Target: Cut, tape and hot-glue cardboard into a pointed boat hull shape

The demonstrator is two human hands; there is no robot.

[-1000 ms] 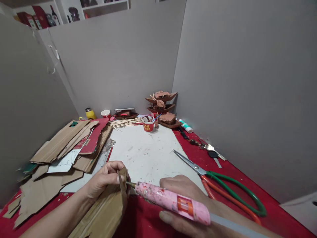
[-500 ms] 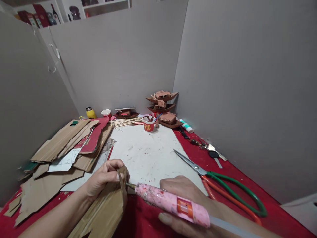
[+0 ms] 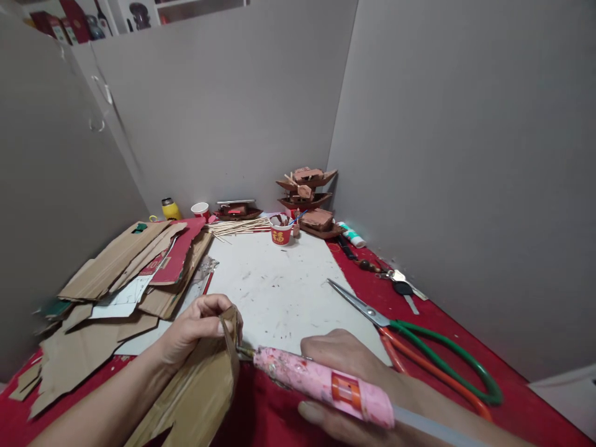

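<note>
My left hand (image 3: 203,326) pinches the upper end of a bent brown cardboard piece (image 3: 198,388), which slants down toward the bottom edge of the view. Wrapped round a pink hot glue gun (image 3: 321,385) is my right hand (image 3: 347,357); a translucent glue stick (image 3: 428,427) sticks out of its back. The gun's metal nozzle points left and sits at the cardboard's edge, close to my left fingertips. Whether the tip touches the cardboard I cannot tell. Large scissors (image 3: 386,323) with green and orange handles lie partly open beyond my right hand.
Cardboard scraps (image 3: 88,347) are heaped at the left. Behind the white board (image 3: 265,279) stand a red paper cup (image 3: 281,231), thin wooden sticks (image 3: 237,228) and brown model boats (image 3: 310,198). Keys (image 3: 403,287) and a white-green tube (image 3: 351,234) lie along the right wall.
The view has shifted very slightly. Both hands, the cardboard and the glue gun keep nearly the same positions.
</note>
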